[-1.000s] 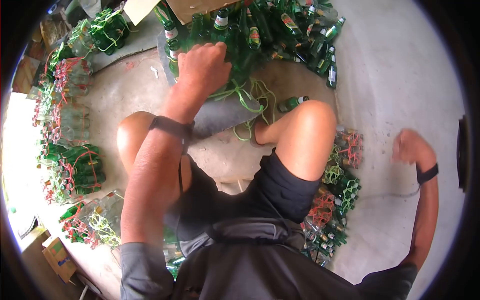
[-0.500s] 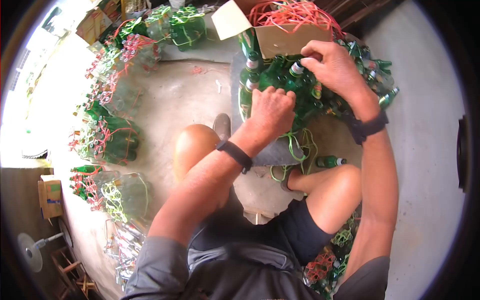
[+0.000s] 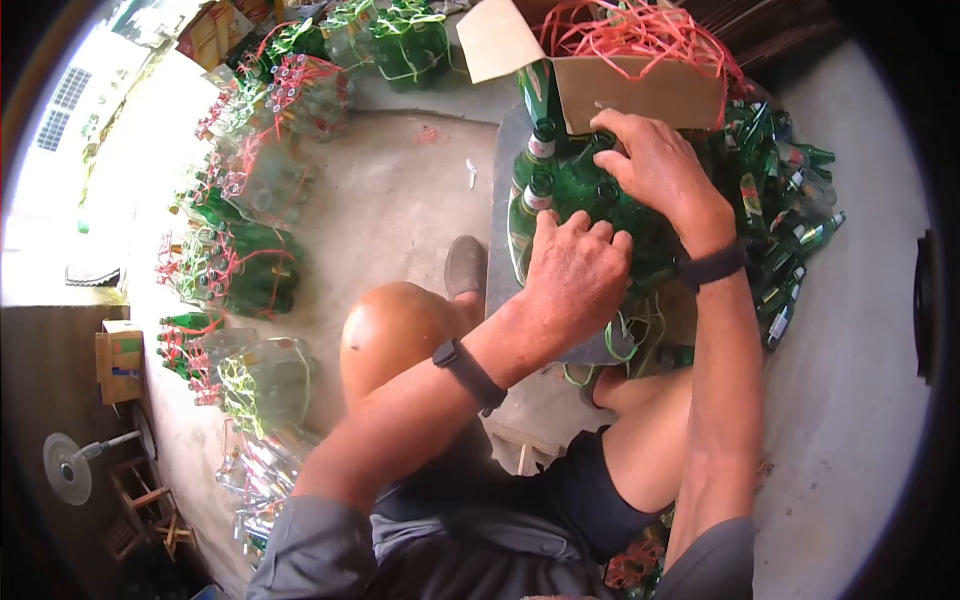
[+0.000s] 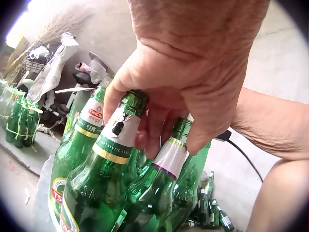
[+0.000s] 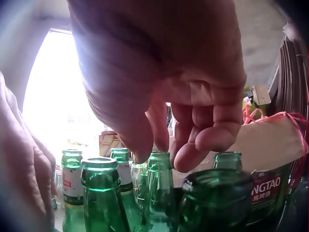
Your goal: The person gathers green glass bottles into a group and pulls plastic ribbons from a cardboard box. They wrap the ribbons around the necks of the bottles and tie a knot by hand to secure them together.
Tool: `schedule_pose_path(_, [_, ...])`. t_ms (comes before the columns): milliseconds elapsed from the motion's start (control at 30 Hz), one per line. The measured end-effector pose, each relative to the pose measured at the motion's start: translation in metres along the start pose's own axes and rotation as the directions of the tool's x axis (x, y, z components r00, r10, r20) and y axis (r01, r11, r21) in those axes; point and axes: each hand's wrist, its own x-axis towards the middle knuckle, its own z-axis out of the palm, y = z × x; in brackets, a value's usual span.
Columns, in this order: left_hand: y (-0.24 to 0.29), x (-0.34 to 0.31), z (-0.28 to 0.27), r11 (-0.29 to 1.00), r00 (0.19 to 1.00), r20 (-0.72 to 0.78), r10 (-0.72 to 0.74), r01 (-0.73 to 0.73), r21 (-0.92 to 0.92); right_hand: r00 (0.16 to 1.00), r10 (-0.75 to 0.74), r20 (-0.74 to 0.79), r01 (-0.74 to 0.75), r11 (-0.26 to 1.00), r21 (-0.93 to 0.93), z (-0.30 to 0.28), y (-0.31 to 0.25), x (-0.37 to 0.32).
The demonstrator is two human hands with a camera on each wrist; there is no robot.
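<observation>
Green glass beer bottles [image 4: 99, 183] stand packed upright in front of the person. My left hand [image 3: 580, 265] is over the near side of the cluster. In the left wrist view its fingers and thumb curl about the necks of two bottles, one with a torn white label [image 4: 118, 133], the other with a white, purple-edged label [image 4: 170, 157]. Farther back, my right hand [image 3: 665, 170] reaches down with thumb and fingers apart. Its fingertips [image 5: 190, 157] are right at the mouth of a green bottle [image 5: 159, 176]. Green plastic strapping [image 3: 640, 335] hangs at the cluster's near edge.
Behind the bottles is a cardboard box [image 3: 640, 90] with red strapping [image 3: 640, 40] inside. Loose bottles [image 3: 790, 230] lie heaped at right. Tied bottle bundles [image 3: 250, 265] line the floor at left. A fan [image 3: 70, 468] stands at lower left.
My right hand came from the far right side to the bottles, then lowered among their mouths. The left hand stays over the near bottles. The head view has turned toward the right.
</observation>
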Motion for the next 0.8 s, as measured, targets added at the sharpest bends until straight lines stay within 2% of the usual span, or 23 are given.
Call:
schedule_pose_path(167, [0.002, 0.003, 0.002, 1.0, 1.0, 0.005, -0.007, 0.007, 0.0, 1.0, -0.015, -0.008, 0.015, 0.997, 0.072, 0.003, 0.002, -0.001])
schedule_pose_path(233, [0.003, 0.003, 0.001, 1.0, 1.0, 0.015, -0.009, 0.009, 0.011, 0.997, 0.02, 0.074, -0.029, 0.992, 0.122, 0.006, 0.006, 0.005])
schedule_pose_path(367, [0.003, 0.001, 0.002, 1.0, 1.0, -0.008, -0.003, 0.003, 0.006, 0.997, 0.001, 0.082, -0.015, 0.986, 0.168, 0.012, 0.014, 0.009])
schedule_pose_path(567, [0.003, 0.0, 0.001, 1.0, 1.0, -0.021, -0.005, 0.004, -0.029, 0.982, 0.109, 0.152, -0.137, 0.972, 0.193, 0.006, 0.0, 0.008])
schedule_pose_path(700, [0.003, 0.0, 0.003, 0.998, 1.0, -0.011, 0.001, -0.001, -0.055, 0.985, 0.121, 0.122, -0.139, 0.979, 0.148, 0.008, -0.001, 0.011])
schedule_pose_path(767, [0.002, 0.0, 0.005, 0.999, 1.0, -0.017, 0.008, -0.009, -0.046, 0.997, -0.071, -0.023, 0.073, 0.996, 0.06, 0.025, 0.018, 0.014])
schedule_pose_path(800, [0.002, 0.0, 0.005, 0.999, 1.0, -0.025, 0.011, -0.012, -0.035, 0.997, -0.068, -0.022, 0.07, 0.996, 0.06, 0.028, 0.019, 0.015])
